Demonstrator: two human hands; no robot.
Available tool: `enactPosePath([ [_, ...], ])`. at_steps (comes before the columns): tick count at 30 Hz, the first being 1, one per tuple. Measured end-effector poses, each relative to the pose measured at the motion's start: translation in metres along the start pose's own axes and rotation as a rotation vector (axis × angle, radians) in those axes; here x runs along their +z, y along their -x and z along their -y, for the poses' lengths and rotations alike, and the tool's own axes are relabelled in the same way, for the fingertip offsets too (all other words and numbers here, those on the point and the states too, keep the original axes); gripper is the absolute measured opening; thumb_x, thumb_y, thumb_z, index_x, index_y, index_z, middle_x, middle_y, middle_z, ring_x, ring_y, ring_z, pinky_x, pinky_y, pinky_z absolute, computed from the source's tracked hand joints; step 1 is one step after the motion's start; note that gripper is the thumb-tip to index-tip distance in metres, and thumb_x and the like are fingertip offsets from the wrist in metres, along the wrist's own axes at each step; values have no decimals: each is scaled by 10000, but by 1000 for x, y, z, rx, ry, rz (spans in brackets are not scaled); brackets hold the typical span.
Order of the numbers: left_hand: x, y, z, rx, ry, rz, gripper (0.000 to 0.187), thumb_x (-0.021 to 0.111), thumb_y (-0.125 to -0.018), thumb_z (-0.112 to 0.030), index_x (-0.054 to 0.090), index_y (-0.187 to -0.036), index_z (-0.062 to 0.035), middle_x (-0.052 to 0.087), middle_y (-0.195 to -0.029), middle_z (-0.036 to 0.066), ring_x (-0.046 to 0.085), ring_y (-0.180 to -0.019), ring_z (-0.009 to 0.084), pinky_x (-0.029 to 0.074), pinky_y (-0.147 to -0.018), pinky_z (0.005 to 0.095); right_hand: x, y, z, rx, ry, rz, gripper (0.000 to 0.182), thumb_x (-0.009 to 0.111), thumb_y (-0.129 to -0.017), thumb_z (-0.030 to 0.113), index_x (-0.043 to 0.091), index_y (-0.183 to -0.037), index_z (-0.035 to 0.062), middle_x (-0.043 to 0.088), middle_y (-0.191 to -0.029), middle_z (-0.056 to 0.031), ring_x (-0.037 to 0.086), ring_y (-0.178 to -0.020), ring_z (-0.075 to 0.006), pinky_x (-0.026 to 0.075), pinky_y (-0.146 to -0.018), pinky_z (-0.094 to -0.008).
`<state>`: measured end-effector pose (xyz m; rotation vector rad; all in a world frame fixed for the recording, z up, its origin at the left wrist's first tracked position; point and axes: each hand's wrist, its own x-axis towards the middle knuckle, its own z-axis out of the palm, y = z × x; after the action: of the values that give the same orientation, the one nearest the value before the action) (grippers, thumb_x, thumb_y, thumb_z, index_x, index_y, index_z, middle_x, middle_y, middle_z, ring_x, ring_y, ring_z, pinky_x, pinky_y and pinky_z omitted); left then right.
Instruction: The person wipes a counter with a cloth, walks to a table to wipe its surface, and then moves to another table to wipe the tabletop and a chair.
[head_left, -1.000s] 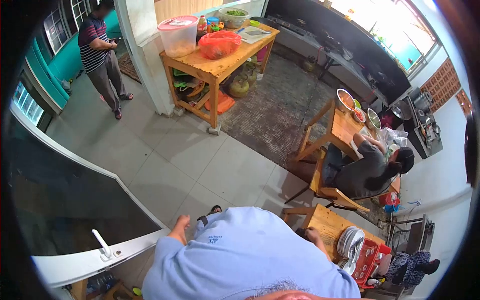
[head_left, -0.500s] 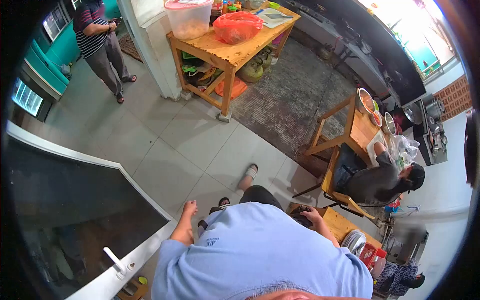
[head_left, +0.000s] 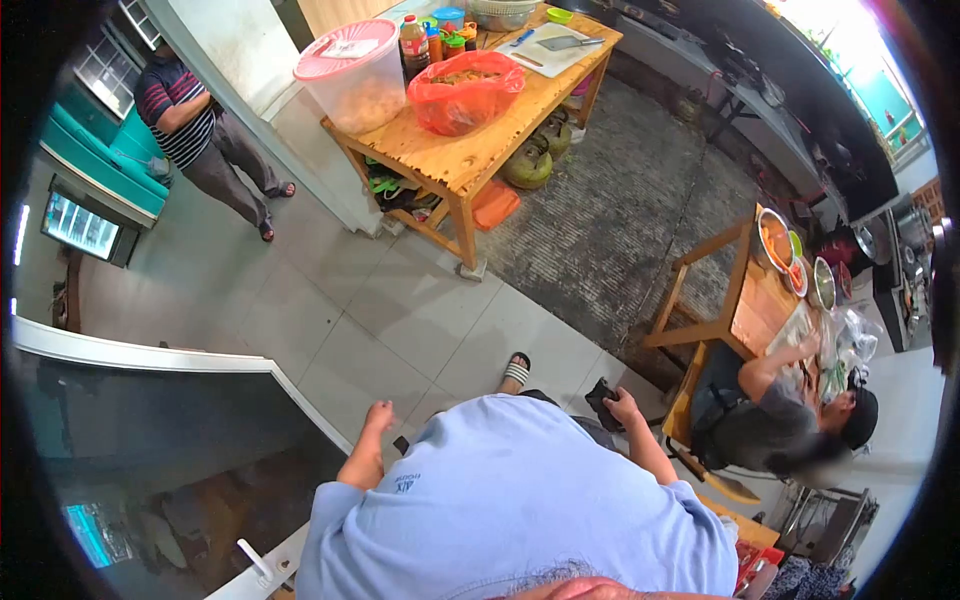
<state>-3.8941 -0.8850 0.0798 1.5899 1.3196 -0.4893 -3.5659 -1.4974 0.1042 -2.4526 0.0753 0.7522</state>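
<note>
My right hand (head_left: pixel 623 409), at the right of my body, is closed around a small black object (head_left: pixel 602 403) whose kind I cannot make out. My left hand (head_left: pixel 379 417) hangs at my left side near the door frame, its fingers loosely curled with nothing visible in them. Below the front of my blue shirt (head_left: pixel 520 480) a striped sandal (head_left: pixel 517 371) shows on my foot, on the tiled floor (head_left: pixel 400 310).
A wooden table (head_left: pixel 440 160) bears a lidded tub (head_left: pixel 350 90), a red plastic bag (head_left: pixel 466 92), bottles and a cutting board (head_left: pixel 555 55). At right a seated person (head_left: pixel 770 425) works beside bowls (head_left: pixel 775 240). Another person (head_left: pixel 190 120) stands far left. A glass door (head_left: pixel 180 430) is at left.
I have moved forward and the view has shifted. The black object is now held out further from my body. The seated person's arm is raised higher. The striped sandal appears farther right.
</note>
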Motion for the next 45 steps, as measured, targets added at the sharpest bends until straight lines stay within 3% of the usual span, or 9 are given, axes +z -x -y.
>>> enactPosePath([
  [5,8,-33,-153,259,199,-92,284,539,-1039,-334,615,-1074,-62,703,-890,38,697,-753,153,540,-578,330,-62,-45,65,83,8,144,482,749,-855,265,628,-1227,-17,724,-1095,-208,699,-1025,-320,538,-896,-399],
  [13,35,-25,-396,809,195,-25,272,541,-1065,-259,619,-1151,-14,722,-1041,91,723,-918,168,552,-776,286,-70,-88,5,55,-64,17,387,765,-852,253,634,-1092,-22,711,-974,-163,661,-881,-247,528,-787,-391],
  [15,37,-15,-465,886,268,-5,277,549,-1061,-252,626,-1138,3,732,-1026,104,730,-917,175,558,-791,297,-62,-88,-17,179,78,-23,475,738,-860,269,623,-1201,-43,715,-1090,-239,692,-1022,-366,531,-888,-415],
  [24,58,-84,-712,1011,323,246,281,594,-1037,-248,633,-1148,7,700,-1136,106,693,-1050,198,554,-890,323,-119,-119,25,292,28,-34,401,747,-856,241,645,-1128,-35,720,-1038,-220,688,-966,-303,532,-849,-419],
  [25,64,-93,-734,1227,246,95,274,629,-1009,-245,641,-1131,1,706,-1091,128,701,-1018,237,550,-897,341,-128,-133,36,270,19,-71,394,746,-857,237,647,-1125,-35,720,-1036,-219,687,-966,-298,531,-849,-419],
  [30,70,-122,-798,1555,-22,-213,280,684,-950,-247,650,-1094,-10,674,-1138,199,651,-1123,326,496,-988,402,-165,-181,151,187,-78,-199,317,727,-888,195,629,-1116,-2,717,-1009,-161,666,-915,-255,516,-845,-377],
  [33,73,-159,-807,1268,127,-187,346,640,-985,-309,658,-1149,-4,654,-1212,227,600,-1182,380,446,-1035,436,-172,-215,188,109,-221,-200,317,724,-903,214,618,-1114,3,713,-1007,-161,668,-929,-268,512,-849,-373],
  [41,57,-190,-825,1205,-99,-459,473,635,-979,-388,637,-1249,1,677,-1200,243,622,-1158,399,467,-997,451,-207,-305,235,65,42,-96,395,696,-914,240,605,-1199,-18,690,-1143,-229,648,-1123,-381,496,-956,-416],
  [45,40,-182,-839,1076,-23,-351,435,639,-979,-350,627,-1227,7,672,-1204,248,623,-1174,384,473,-1001,435,-216,-374,246,-90,-8,-196,472,683,-919,290,590,-1279,-1,674,-1197,-256,617,-1185,-419,485,-981,-445],
])
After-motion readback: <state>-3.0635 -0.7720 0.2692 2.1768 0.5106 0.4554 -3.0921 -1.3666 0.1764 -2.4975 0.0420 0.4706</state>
